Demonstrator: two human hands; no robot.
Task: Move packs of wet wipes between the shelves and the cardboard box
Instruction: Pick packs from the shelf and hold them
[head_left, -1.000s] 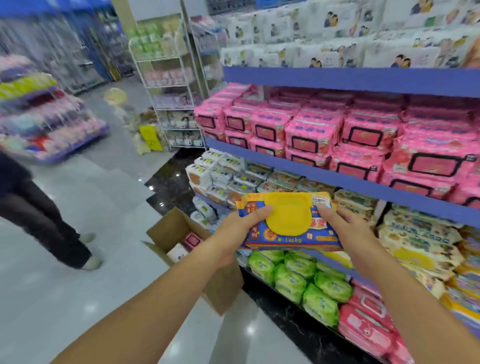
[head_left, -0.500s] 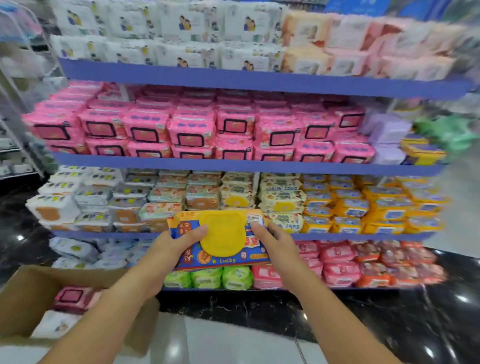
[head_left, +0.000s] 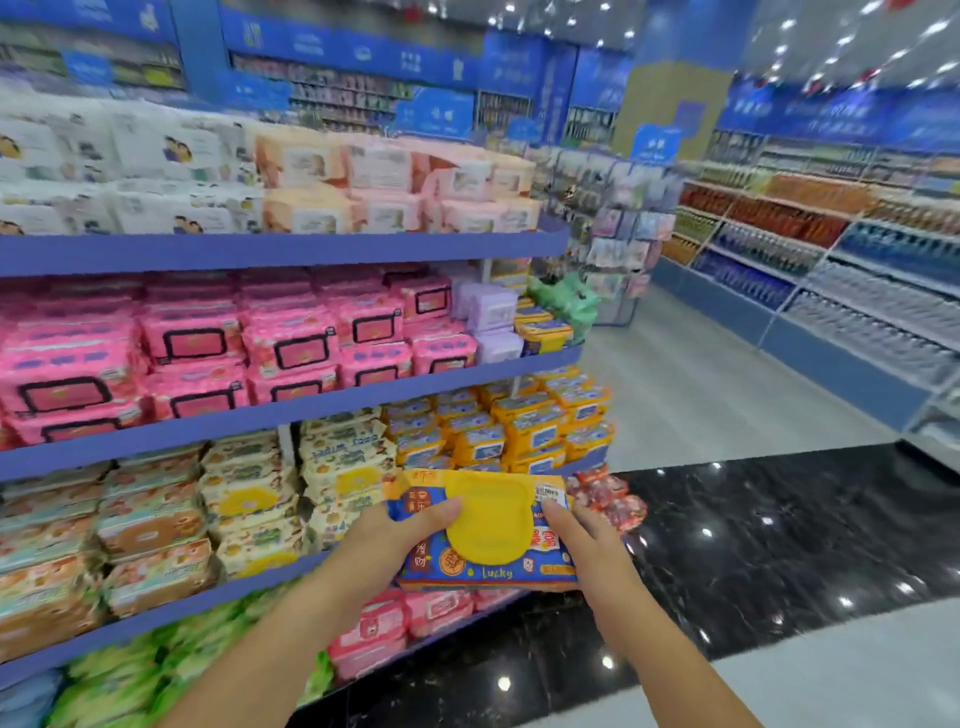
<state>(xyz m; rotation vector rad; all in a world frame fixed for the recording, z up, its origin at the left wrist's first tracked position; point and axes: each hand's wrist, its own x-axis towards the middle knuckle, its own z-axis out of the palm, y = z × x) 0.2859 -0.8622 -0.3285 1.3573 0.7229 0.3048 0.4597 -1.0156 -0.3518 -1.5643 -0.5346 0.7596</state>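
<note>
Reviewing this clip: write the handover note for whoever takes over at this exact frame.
Left hand grips the left end of the blue-and-yellow wipes pack; right hand grips its right end.
Done: pack in hand, in front of the shelves, on no shelf.
Cardboard box is out of view.
Left: probably set it with the matching packs at the right end of the third shelf down.

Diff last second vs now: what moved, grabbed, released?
View swung right along the shelves; the cardboard box left frame. The yellow-lidded pack travelled with it toward the orange packs. Unchanged: left hand and right hand still grip the pack's ends; nothing released.
</note>
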